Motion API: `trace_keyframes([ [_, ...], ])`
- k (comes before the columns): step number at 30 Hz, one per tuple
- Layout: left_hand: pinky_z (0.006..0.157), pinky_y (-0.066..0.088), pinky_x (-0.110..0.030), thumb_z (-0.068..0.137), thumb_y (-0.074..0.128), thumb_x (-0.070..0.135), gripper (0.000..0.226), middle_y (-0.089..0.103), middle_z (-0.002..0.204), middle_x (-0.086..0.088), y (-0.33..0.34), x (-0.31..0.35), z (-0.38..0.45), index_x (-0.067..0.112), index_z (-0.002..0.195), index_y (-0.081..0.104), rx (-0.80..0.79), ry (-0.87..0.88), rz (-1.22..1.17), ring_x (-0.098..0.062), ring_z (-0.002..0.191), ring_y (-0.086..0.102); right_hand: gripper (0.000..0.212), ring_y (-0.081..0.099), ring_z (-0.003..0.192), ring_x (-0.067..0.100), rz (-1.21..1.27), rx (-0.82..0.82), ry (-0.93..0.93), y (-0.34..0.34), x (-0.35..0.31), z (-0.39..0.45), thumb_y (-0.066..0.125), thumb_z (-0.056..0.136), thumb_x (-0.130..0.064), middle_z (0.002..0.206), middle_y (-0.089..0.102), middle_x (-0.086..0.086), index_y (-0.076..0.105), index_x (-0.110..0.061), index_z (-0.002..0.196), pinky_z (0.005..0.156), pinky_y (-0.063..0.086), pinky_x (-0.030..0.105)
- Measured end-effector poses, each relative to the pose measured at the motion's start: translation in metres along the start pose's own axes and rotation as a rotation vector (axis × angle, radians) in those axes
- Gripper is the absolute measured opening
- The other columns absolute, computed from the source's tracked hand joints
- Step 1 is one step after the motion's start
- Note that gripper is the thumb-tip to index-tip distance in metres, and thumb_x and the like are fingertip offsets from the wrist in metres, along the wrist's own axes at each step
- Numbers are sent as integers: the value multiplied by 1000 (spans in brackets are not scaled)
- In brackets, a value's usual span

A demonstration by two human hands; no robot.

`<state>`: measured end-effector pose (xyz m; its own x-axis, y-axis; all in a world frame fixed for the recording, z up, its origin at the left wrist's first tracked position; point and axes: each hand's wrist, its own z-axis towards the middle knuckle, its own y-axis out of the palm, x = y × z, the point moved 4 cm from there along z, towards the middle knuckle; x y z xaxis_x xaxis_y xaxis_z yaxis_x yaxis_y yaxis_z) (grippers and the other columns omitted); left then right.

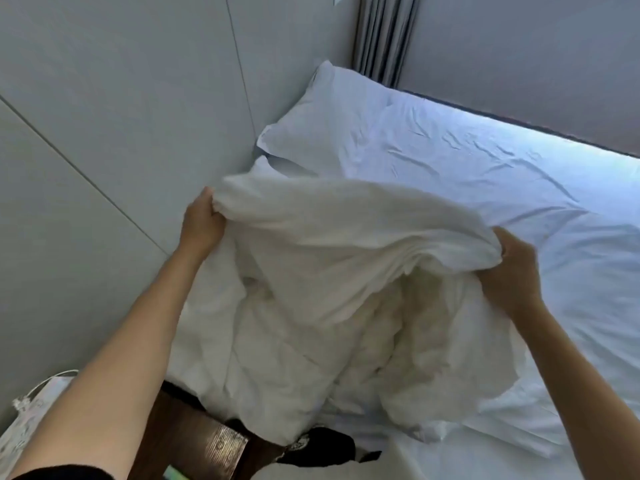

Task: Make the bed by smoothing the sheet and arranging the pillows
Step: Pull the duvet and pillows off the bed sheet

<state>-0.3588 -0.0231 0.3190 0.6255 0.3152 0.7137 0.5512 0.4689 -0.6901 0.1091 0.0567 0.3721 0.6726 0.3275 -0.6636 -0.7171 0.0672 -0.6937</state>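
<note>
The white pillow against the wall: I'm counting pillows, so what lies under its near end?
A second white pillow's corner peeks from beneath the white pillow against the wall; the rest hides behind the crumpled white duvet gripped by left hand and right hand.

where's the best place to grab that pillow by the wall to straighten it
Take the pillow by its two near corners, reaching over from the bed's near side. It lies flat against the wall, so the far side is blocked. Both hands currently grip the duvet.
</note>
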Motion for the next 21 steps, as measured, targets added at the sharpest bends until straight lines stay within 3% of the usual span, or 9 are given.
trace_keyframes([
  [3, 74, 40, -37, 83, 39, 24, 39, 62, 110, -27, 28, -34, -35, 0, 108, 57, -112, -143, 54, -42, 102, 59, 40, 54, 70, 14, -47, -118, 92, 27, 21, -21, 48, 60, -51, 67, 63, 7, 61, -17, 75, 61, 46, 41],
  [6, 80, 43, -42, 85, 51, 25, 44, 59, 119, -20, 56, -49, -74, 10, 126, 47, -158, -197, 174, -38, 109, 54, 32, 53, 67, 15, -65, -228, 207, 49, 36, -34, 44, 56, -57, 61, 57, 1, 49, -26, 64, 58, 40, 36],
  [8, 101, 38, -41, 84, 64, 26, 68, 46, 141, -13, 82, -51, -102, 10, 143, 33, -227, -64, 167, -31, 129, 40, 40, 59, 65, 21, -115, -321, 253, 66, 45, -41, 42, 56, -62, 62, 59, 0, 49, -25, 66, 57, 38, 33],
  [11, 116, 18, -40, 78, 57, 60, 100, 24, 154, -14, 127, -40, -143, 10, 151, 12, -371, 321, 265, -25, 143, 18, 51, 58, 65, 24, -174, -474, 201, 91, 50, -52, 40, 57, -66, 68, 62, 0, 56, -22, 77, 61, 36, 31],
  [14, 117, 13, -47, 66, 49, 73, 118, 14, 155, -19, 170, -41, -163, 14, 152, -5, -497, 488, 428, -31, 143, 11, 23, 57, 60, 17, -127, -600, 105, 106, 46, -63, 46, 61, -58, 61, 57, -13, 48, -36, 66, 56, 37, 27],
  [15, 116, 16, -50, 64, 48, 74, 120, 15, 154, -19, 181, -42, -163, 11, 152, -4, -507, 495, 470, -33, 143, 13, 14, 55, 57, 11, -119, -629, 71, 108, 46, -65, 49, 62, -56, 59, 53, -19, 44, -43, 64, 54, 37, 19],
  [18, 106, 35, -50, 69, 57, 62, 100, 44, 133, -16, 205, -41, -148, 2, 145, 29, -457, 458, 467, -31, 123, 42, 15, 48, 56, -5, -149, -701, 40, 107, 50, -62, 53, 63, -52, 58, 49, -25, 39, -48, 61, 54, 32, 9],
  [20, 82, 52, -40, 73, 58, 32, 58, 60, 97, -8, 214, -28, -126, 9, 125, 53, -406, 459, 433, -28, 87, 60, 15, 47, 57, -5, -187, -715, 43, 106, 58, -54, 51, 62, -53, 58, 49, -25, 39, -45, 59, 54, 32, 12],
  [21, 67, 52, -35, 70, 56, 19, 40, 60, 80, -5, 217, -18, -112, 12, 109, 60, -408, 462, 409, -27, 70, 61, 14, 49, 57, -1, -212, -714, 54, 106, 64, -47, 49, 62, -54, 59, 51, -22, 41, -42, 60, 54, 34, 15],
])
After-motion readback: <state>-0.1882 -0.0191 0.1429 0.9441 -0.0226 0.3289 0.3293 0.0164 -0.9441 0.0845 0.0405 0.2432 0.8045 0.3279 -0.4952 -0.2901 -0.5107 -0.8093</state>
